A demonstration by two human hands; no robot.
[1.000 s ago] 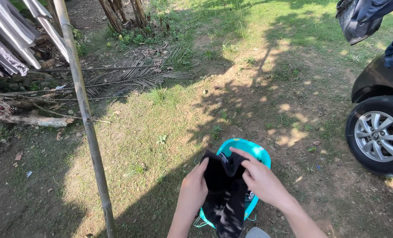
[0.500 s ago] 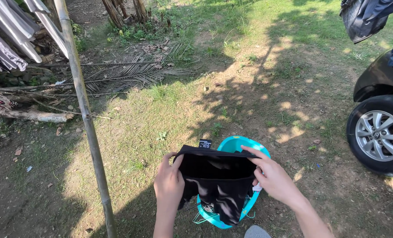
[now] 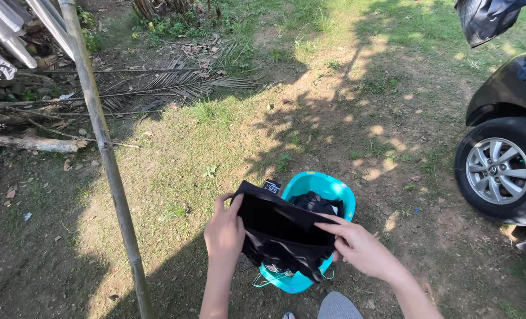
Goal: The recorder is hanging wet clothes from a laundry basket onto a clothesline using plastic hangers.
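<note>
Both hands have drawn closer together since half a second ago, bunching the black garment (image 3: 283, 230). Left hand (image 3: 223, 235) grips its left edge; right hand (image 3: 357, 248) pinches its right side, above a turquoise basin (image 3: 328, 189) on the grass. Beyond stand a bamboo pole (image 3: 100, 133) and a car wheel (image 3: 502, 170).

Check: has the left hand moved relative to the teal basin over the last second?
Yes. The left hand has swung out left of the teal basin, toward the bamboo pole, spreading the black garment.
</note>
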